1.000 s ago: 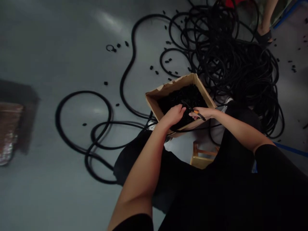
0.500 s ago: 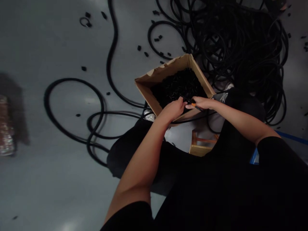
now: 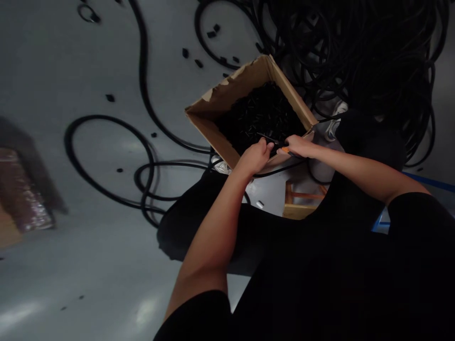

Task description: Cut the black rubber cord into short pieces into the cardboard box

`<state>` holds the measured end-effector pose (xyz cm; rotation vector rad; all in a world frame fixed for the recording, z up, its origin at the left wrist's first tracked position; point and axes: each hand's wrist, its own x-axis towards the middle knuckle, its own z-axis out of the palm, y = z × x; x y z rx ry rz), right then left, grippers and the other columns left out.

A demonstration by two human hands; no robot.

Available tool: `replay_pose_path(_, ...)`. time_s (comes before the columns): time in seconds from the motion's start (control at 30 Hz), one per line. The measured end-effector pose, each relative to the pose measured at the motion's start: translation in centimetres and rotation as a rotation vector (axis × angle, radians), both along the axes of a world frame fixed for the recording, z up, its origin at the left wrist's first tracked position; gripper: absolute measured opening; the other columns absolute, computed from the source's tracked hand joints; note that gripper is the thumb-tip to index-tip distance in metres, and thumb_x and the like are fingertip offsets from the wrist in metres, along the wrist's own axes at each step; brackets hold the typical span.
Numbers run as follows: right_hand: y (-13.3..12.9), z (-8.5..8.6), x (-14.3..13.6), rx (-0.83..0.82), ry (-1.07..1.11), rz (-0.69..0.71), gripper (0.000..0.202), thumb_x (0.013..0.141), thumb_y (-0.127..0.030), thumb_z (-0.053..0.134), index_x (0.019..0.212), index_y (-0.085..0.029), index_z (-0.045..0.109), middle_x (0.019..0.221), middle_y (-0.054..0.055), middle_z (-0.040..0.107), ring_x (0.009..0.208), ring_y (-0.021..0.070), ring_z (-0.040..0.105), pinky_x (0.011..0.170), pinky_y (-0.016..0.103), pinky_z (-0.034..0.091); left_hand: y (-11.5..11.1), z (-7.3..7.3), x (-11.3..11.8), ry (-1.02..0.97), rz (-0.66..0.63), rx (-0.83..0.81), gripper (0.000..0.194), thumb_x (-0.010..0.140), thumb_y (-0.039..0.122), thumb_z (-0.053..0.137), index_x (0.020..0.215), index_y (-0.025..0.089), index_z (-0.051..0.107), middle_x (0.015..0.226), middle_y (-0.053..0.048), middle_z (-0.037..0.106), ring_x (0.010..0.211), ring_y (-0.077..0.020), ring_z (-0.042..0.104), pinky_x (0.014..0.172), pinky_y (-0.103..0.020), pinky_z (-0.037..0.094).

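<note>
The right hand [image 3: 299, 146] grips an orange-and-black tool [image 3: 286, 149] over the near side of the cardboard box [image 3: 232, 87]. The left hand [image 3: 256, 155] is closed beside the tool tip; its contents cannot be determined. Short black pieces [image 3: 261, 113] lie inside the box.

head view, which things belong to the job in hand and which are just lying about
Likely in use:
- orange-handled tool, in the right hand
- box
- black pieces inside it
- black hose

Seemingly just lying about:
- stray black bits on the floor
- shiny packet, far left
</note>
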<state>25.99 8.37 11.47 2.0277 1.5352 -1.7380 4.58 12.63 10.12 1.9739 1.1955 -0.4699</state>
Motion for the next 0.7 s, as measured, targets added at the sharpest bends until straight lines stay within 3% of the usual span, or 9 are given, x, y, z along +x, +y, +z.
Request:
replay_pose_path(0.17,0.3,0.7,0.1,0.048,-0.06,0.053,0.023,0.102,-0.032,0.085,0.091,-0.012,0.082,0.085,0.003,0.072,0.081,0.0158,0.065,0.073,0.026,0.042,0.5,-1.7,-1.0,-0.084,0.059,-0.004,0.036,0.125,0.044,0.041,0.117,0.021,0.067,0.123,-0.026,0.086,0.126,-0.0455,0.084,0.109,-0.05,0.064)
replay_pose_path(0.37,0.6,1.1,0.3,0.044,-0.114,0.182,0.024,0.104,-0.031,0.091,0.104,-0.007,0.09,0.095,0.01,0.084,0.085,0.018,0.073,0.071,0.026,0.042,1.1,-2.0,-1.6,-0.093,0.063,-0.071,0.035,0.121,0.052,0.042,0.102,0.027,0.058,0.115,-0.021,0.083,0.117,-0.0424,0.082,0.11,-0.051,0.064)
replay_pose_path(0.47,0.7,1.2,0.4,0.014,-0.111,0.188,0.02,0.107,-0.028,0.089,0.1,-0.009,0.088,0.084,0.009,0.082,0.077,0.0185,0.074,0.07,0.026,0.044,1.2,-2.1,-1.8,-0.082,0.05,-0.098,0.036,0.119,0.055,0.043,0.099,0.028,0.056,0.111,-0.019,0.082,0.114,-0.0418,0.081,0.109,-0.052,0.065)
replay_pose_path(0.6,0.4,0.9,0.3,-0.038,-0.034,0.113,0.034,0.108,-0.02,0.082,0.077,-0.018,0.07,0.06,0.0,0.064,0.065,0.0172,0.068,0.066,0.025,0.044,1.4,-2.7,-2.3,-0.175,0.097,-0.09,0.039,0.117,0.06,0.046,0.107,0.026,0.061,0.114,-0.017,0.082,0.114,-0.0392,0.079,0.113,-0.054,0.065)
replay_pose_path(0.7,-0.1,0.4,-0.2,-0.044,0.14,-0.106,0.041,0.109,-0.019,0.081,0.074,-0.021,0.06,0.06,-0.003,0.061,0.062,0.0142,0.061,0.063,0.023,0.043,1.6,-3.3,-2.5,-0.342,0.153,-0.061,0.036,0.111,0.053,0.054,0.118,0.021,0.069,0.116,-0.015,0.082,0.113,-0.0348,0.078,0.111,-0.05,0.067)
